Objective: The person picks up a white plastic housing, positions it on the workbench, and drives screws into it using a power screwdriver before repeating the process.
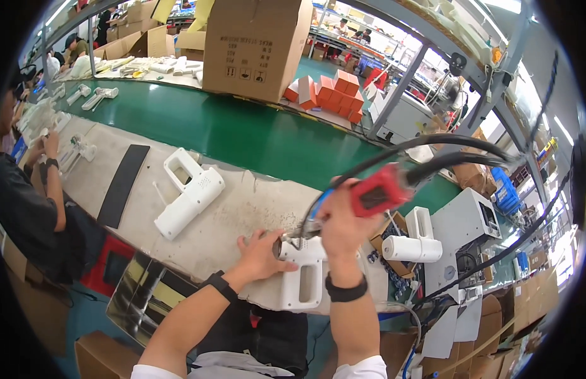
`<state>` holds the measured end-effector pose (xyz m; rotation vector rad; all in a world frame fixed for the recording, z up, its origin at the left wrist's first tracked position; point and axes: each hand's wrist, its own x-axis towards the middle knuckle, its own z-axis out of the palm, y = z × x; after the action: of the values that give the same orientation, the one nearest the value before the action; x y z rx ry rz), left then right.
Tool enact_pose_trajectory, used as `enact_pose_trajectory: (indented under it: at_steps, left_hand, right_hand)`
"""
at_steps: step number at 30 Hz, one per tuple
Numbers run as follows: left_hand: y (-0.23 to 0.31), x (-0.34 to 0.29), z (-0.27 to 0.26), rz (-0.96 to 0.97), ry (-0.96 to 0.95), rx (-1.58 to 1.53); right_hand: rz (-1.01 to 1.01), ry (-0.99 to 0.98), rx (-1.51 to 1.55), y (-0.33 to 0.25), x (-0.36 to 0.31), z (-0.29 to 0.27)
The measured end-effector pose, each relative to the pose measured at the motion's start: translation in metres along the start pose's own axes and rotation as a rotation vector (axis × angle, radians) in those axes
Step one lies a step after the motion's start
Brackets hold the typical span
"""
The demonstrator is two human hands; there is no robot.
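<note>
In my right hand [342,227] is a red and black electric screwdriver [380,189], with cables trailing off to the upper right. Its lower end points down at a white plastic housing [305,254] with a loop handle, which lies on the worktable in front of me. My left hand [261,255] grips the housing's left end, thumb toward the handle and fingers at the far side. Both the screwdriver's tip and the exact contact spot are hard to make out behind my right hand and the cables.
Similar white housings lie left [190,197] and right [411,248] on the worktable [245,196]. A black strip [123,184] lies farther left. Beyond runs a green conveyor [236,136], with a large cardboard box [255,47] and orange boxes [334,95] behind. A co-worker [29,208] sits left.
</note>
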<state>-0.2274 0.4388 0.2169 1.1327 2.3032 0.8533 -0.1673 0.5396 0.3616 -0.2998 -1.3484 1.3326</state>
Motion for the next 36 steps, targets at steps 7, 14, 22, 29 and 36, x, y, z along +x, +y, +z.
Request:
enact_pose_trajectory:
  at_steps: [7, 14, 22, 29, 36]
  left_hand:
    - [-0.012, 0.005, 0.018, 0.001, 0.062, 0.041]
    - [0.001, -0.005, 0.009, 0.059, 0.019, 0.092]
    - [0.004, -0.005, 0.007, 0.04, 0.015, 0.045]
    - [0.006, 0.0, 0.009, -0.014, -0.005, 0.108]
    - [0.025, -0.014, 0.001, 0.014, -0.01, 0.115]
  right_hand:
    - [0.002, -0.055, 0.069, -0.042, -0.012, 0.005]
    - [0.076, -0.082, -0.111, 0.01, -0.024, -0.001]
    - [0.035, -0.119, -0.087, -0.001, -0.021, -0.006]
    - [0.023, -0.061, -0.031, -0.05, -0.007, -0.018]
    - [0.077, -0.136, -0.141, 0.007, -0.019, -0.029]
